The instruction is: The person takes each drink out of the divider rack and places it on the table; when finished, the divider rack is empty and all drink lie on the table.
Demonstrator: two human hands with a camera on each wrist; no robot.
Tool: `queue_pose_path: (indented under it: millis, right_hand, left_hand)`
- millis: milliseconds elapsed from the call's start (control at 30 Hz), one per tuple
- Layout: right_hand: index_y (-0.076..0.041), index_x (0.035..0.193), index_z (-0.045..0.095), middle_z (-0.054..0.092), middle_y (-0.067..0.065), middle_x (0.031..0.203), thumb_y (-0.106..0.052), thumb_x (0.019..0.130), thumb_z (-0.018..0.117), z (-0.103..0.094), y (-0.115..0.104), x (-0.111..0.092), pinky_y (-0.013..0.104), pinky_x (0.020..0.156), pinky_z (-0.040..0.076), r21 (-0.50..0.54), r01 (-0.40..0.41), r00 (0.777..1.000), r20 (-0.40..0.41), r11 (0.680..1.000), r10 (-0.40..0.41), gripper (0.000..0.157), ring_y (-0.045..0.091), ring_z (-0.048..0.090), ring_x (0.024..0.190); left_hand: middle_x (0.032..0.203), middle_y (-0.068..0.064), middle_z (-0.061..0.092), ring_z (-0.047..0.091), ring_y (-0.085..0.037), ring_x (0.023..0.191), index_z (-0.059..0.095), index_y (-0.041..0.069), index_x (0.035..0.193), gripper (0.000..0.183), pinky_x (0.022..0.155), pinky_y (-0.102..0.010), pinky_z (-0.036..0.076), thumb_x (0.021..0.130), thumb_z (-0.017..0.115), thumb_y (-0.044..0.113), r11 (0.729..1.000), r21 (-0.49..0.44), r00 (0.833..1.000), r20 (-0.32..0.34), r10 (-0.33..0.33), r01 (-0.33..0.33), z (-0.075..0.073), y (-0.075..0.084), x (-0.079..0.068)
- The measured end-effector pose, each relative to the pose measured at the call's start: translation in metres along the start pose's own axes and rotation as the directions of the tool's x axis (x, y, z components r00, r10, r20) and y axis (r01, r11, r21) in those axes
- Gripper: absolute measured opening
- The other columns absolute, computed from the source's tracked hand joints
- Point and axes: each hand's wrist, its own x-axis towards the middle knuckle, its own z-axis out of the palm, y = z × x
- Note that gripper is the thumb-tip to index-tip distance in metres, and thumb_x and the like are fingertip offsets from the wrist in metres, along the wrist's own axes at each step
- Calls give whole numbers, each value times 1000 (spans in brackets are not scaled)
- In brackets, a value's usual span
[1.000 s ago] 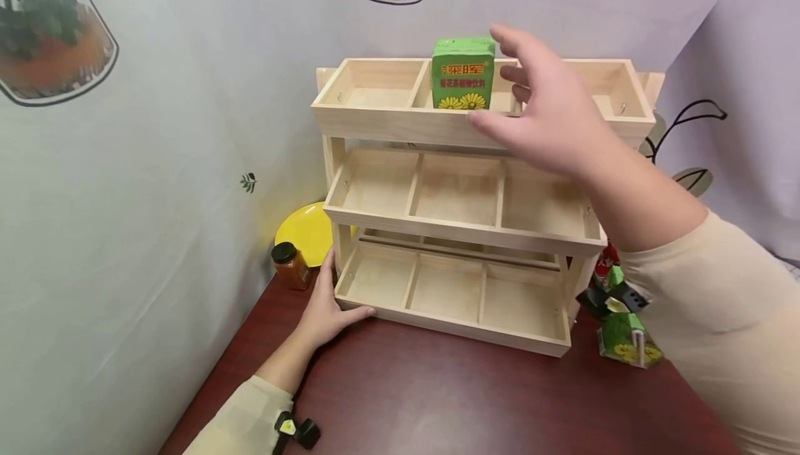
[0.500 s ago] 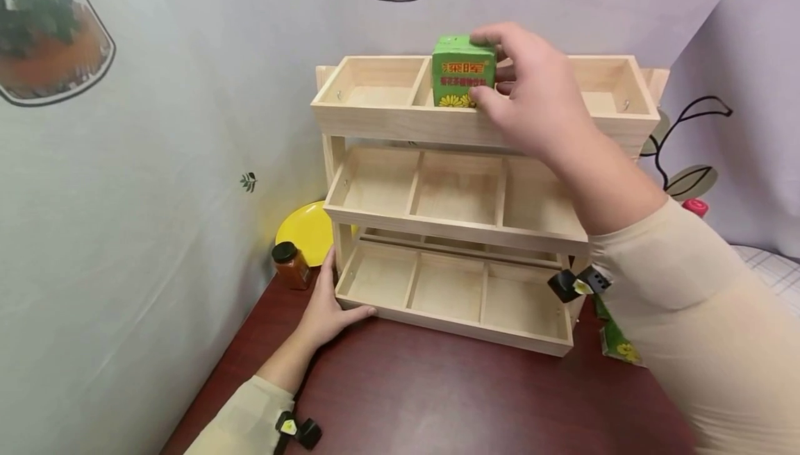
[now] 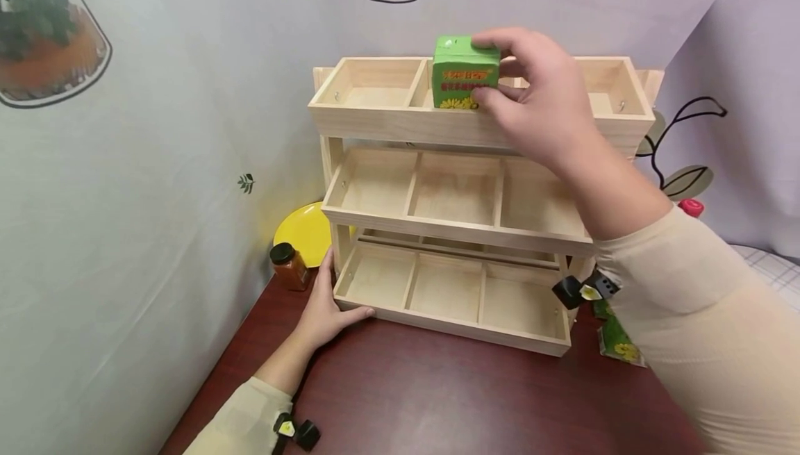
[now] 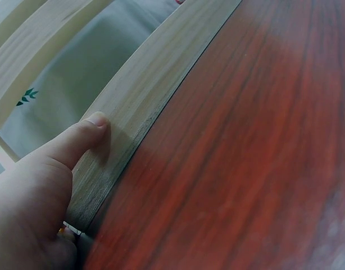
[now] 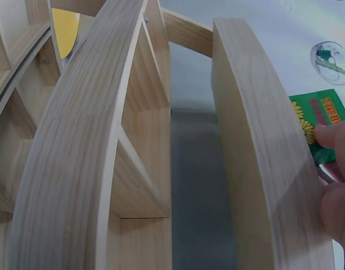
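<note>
A green drink carton (image 3: pixel 455 71) with yellow flowers stands in the middle compartment of the top tier of a wooden three-tier rack (image 3: pixel 400 121). My right hand (image 3: pixel 550 104) pinches its right side, with the thumb on the printed front and a finger over the top. In the right wrist view the carton (image 5: pixel 324 104) shows behind the top board, under the thumb. At the rack's lower left corner, my left hand (image 3: pixel 321 316) grips the bottom tier. Its thumb lies on the front board (image 4: pixel 133 95) in the left wrist view; the other fingers are mostly hidden at the side.
On the left, a brown jar with a black lid (image 3: pixel 289 267) stands by a yellow plate (image 3: pixel 306 229). More green cartons (image 3: pixel 619 344) lie right of the rack, partly behind my right sleeve. A red cap (image 3: pixel 691 207) shows beyond it. The dark red table (image 3: pixel 425 399) extends in front.
My right hand has moved left from beside the carton and taken hold of it. The carton now looks slightly turned or tilted. My left hand has stayed on the rack's corner.
</note>
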Motion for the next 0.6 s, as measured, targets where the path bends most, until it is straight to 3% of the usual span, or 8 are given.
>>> queue_pose_path:
  millis: [133, 300, 500, 600]
  right_hand:
    - [-2, 125, 61, 54, 5, 120, 10, 83, 67, -1, -11, -6, 25, 87, 50, 109, 8, 998, -63, 994, -1, 44, 19, 61, 105]
    - [3, 122, 61, 52, 6, 115, 15, 83, 64, -3, -21, -14, 28, 88, 50, 191, 75, 987, -151, 979, -46, 41, 22, 61, 105]
    - [1, 123, 61, 54, 8, 115, 16, 83, 63, -16, -18, -18, 31, 87, 51, 197, 240, 957, -214, 951, -198, 42, 26, 62, 104]
    - [1, 125, 60, 55, 10, 117, 15, 85, 62, -24, -18, -18, 32, 86, 51, 192, 289, 946, -208, 938, -249, 43, 27, 63, 104]
  left_hand:
    - [155, 0, 22, 30, -20, 136, 1, 33, 155, 136, 107, -50, 28, 56, 94, 39, 1000, 1, 1000, 1, 7, -7, 0, 0, 0]
    - [155, 2, 22, 29, -19, 136, 1, 34, 155, 137, 107, -49, 27, 55, 95, 39, 1000, -16, 1000, 1, -8, 8, 0, 0, 0]
    - [154, 3, 22, 30, -18, 136, 2, 34, 155, 136, 107, -48, 26, 56, 94, 38, 1000, -24, 1000, 0, -18, 18, 0, 4, -1]
    - [154, -6, 24, 32, -23, 135, 3, 25, 156, 134, 106, -51, 27, 58, 95, 30, 999, -33, 1000, 5, -5, 5, -3, 22, -3]
